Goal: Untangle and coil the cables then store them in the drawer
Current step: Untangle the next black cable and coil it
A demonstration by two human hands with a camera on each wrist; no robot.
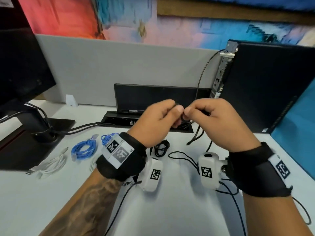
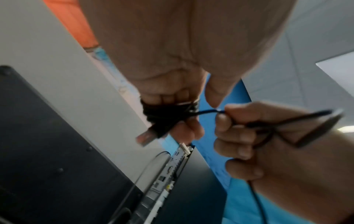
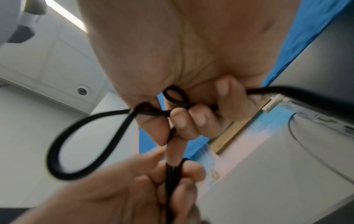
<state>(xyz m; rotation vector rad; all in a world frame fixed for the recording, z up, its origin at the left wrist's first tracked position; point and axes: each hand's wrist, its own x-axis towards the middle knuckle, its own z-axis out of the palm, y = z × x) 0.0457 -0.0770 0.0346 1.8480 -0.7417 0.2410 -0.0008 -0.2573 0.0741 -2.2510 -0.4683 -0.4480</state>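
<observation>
Pinching a thin black USB cable's bundled coil (image 2: 164,119) in my left hand (image 1: 158,123), I grip its free strand with my right hand (image 1: 214,120), both raised at the head view's centre. I judge snug, even wraps around the bundle will keep it from springing loose.

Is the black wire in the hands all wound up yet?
Partly. The left hand grips a wound bundle of thin black cable, but a loose loop hangs by the right hand.
</observation>
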